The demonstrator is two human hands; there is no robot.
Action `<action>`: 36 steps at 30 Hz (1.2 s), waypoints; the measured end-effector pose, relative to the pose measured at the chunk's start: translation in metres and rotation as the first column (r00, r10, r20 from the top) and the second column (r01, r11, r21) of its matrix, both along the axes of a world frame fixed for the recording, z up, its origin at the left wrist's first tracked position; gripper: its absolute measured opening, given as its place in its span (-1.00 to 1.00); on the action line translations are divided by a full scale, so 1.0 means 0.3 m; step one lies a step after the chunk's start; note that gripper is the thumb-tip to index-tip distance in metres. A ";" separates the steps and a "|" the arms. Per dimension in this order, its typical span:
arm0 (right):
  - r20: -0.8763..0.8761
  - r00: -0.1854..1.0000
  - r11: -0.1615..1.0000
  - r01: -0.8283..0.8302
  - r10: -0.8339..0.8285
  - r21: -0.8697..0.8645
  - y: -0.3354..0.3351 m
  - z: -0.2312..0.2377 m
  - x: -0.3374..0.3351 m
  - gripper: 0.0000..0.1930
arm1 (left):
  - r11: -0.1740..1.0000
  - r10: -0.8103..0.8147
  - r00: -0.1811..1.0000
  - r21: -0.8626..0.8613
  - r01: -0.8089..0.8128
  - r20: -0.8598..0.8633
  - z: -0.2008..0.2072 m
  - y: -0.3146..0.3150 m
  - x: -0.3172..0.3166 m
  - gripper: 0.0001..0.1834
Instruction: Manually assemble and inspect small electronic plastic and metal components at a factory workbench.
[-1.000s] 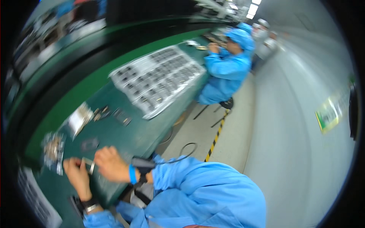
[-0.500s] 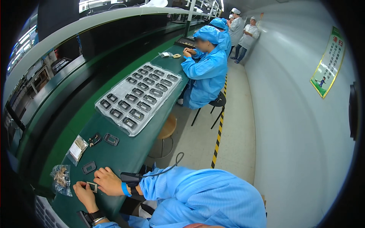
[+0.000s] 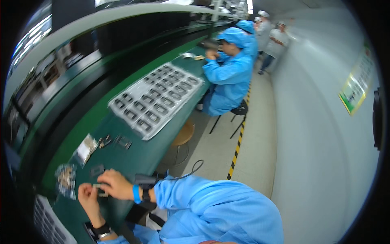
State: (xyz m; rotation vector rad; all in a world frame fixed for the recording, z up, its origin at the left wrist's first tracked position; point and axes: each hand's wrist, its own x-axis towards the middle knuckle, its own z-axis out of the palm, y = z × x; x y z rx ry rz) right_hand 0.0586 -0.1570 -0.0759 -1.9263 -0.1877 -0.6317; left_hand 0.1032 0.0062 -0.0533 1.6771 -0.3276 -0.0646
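Observation:
My left hand (image 3: 88,196) and my right hand (image 3: 115,184) meet over the near end of the green table. Their fingertips are closed on a small pale flat piece (image 3: 96,186); blur hides its exact kind. Another pale bit (image 3: 104,194) shows just below my right hand's fingers. A dark rectangular casing (image 3: 97,170) lies just beyond my right hand. Left of my left hand is a clear plastic bag (image 3: 66,181) of small brownish parts.
Farther up the table are a bag with a white label (image 3: 86,149), small dark parts (image 3: 105,141) and another dark casing (image 3: 123,142). Beyond lies a large clear tray (image 3: 151,129) of dark casings. A person in blue (image 3: 229,77) sits past it. Another tray (image 3: 48,221) is at lower left.
The whole view has shifted and blurred with head motion. My hands have come closer together, and the pale piece is now raised between the fingertips.

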 end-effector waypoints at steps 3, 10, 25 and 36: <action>0.206 0.979 0.999 0.010 -0.003 -0.031 -0.052 0.125 -0.008 -0.79 | 0.995 -0.001 1.000 -0.101 0.000 -0.017 0.096 -0.049 -0.059 -0.70; 0.253 0.965 0.995 -0.049 0.068 -0.083 -0.072 0.238 -0.049 -0.84 | 0.951 0.066 0.997 -0.301 -0.071 -0.025 0.187 -0.130 -0.154 -0.68; 0.084 0.961 0.964 -0.266 0.264 0.013 -0.055 0.249 -0.121 -0.85 | 0.889 0.028 0.990 -0.450 -0.088 -0.139 0.224 -0.109 -0.304 -0.47; 0.114 0.949 0.956 -0.291 0.293 -0.036 -0.053 0.238 -0.098 -0.95 | 0.943 0.149 0.987 -0.291 -0.159 -0.056 0.168 -0.116 -0.317 -0.55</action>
